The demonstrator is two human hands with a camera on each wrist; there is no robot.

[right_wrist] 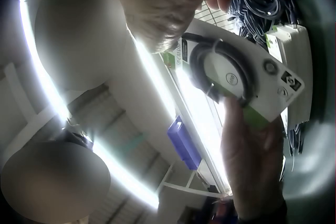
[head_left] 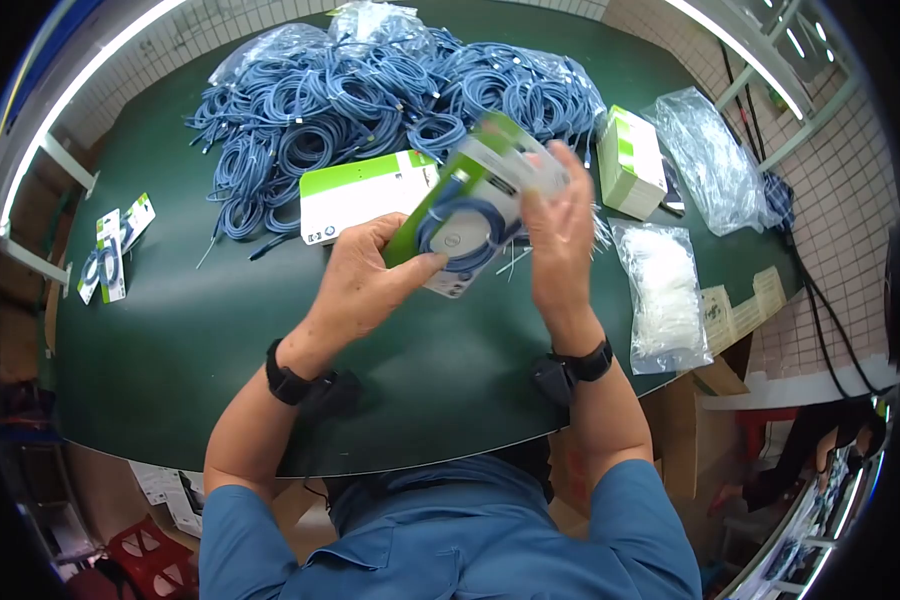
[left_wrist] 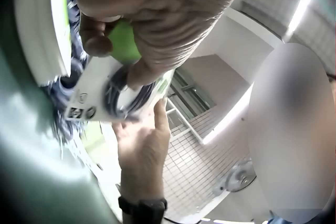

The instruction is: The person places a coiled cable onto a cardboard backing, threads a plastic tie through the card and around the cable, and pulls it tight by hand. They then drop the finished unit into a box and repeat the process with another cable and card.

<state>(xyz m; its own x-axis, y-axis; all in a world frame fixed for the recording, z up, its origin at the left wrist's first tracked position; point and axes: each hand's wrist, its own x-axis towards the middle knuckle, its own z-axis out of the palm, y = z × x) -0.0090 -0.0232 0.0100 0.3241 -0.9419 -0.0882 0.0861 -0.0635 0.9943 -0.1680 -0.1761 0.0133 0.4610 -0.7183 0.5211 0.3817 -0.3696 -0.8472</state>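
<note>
My left hand (head_left: pixel 365 272) pinches the lower left edge of a green and white card (head_left: pixel 407 240) that carries a coiled blue cable (head_left: pixel 495 222), its thumb over the front. At the card's upper right, my right hand (head_left: pixel 562 235) has its fingers raised along the clear upper part; whether they grip it is blurred. In the left wrist view the thumb presses by the coil (left_wrist: pixel 127 95). From the right wrist, the card (right_wrist: pixel 268 95) shows its coil and printed marks, with the left hand (right_wrist: pixel 254 161) holding its lower edge.
Behind lies a large heap of coiled blue cables (head_left: pixel 340 95). Green and white cards (head_left: pixel 355 198) lie left of the hands, another stack (head_left: pixel 632 165) at right. Further right are a bag of white ties (head_left: pixel 662 295) and clear plastic (head_left: pixel 715 160). Packed cables (head_left: pixel 110 255) lie far left.
</note>
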